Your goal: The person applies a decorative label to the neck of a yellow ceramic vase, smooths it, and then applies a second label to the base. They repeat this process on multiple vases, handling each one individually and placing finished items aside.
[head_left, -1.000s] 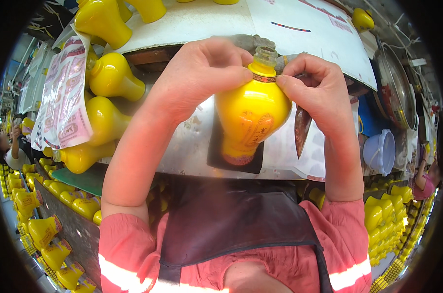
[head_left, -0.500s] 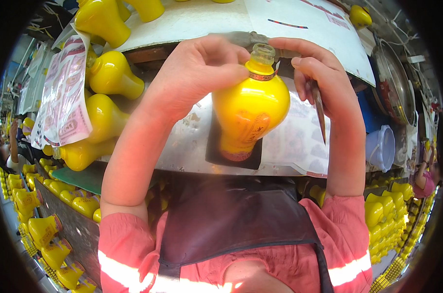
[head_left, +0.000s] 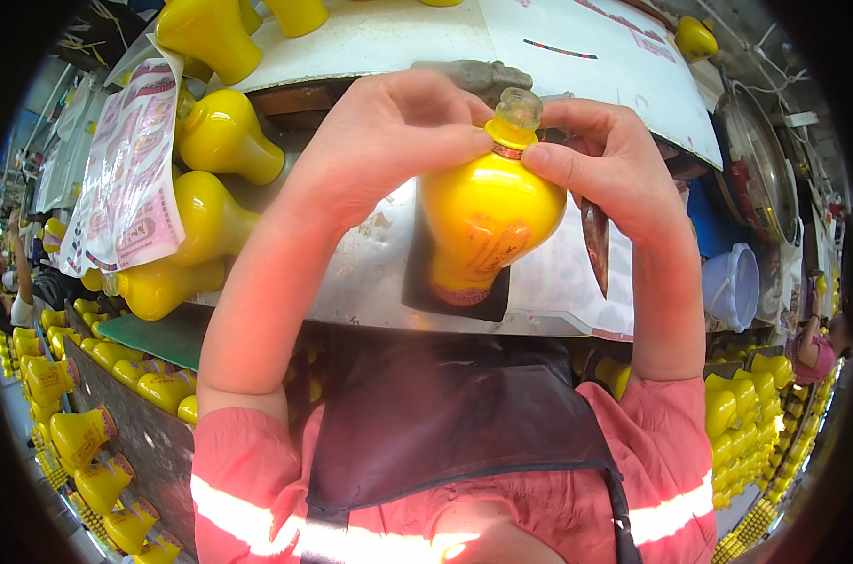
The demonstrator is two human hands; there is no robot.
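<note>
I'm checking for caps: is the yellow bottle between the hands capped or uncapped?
Uncapped. The yellow bottle shows its clear glass neck bare, with no cap over it.

The middle is bright and easy to see. Strong light turns low parts of the pink shirt [head_left: 389, 512] pure white. The yellow bottle [head_left: 492, 202] has shiny spots. A pale haze sits over the dark apron [head_left: 445, 423]. Black fills the corners, straight edges bend, and far-off parts look small and fuzzy.
</note>
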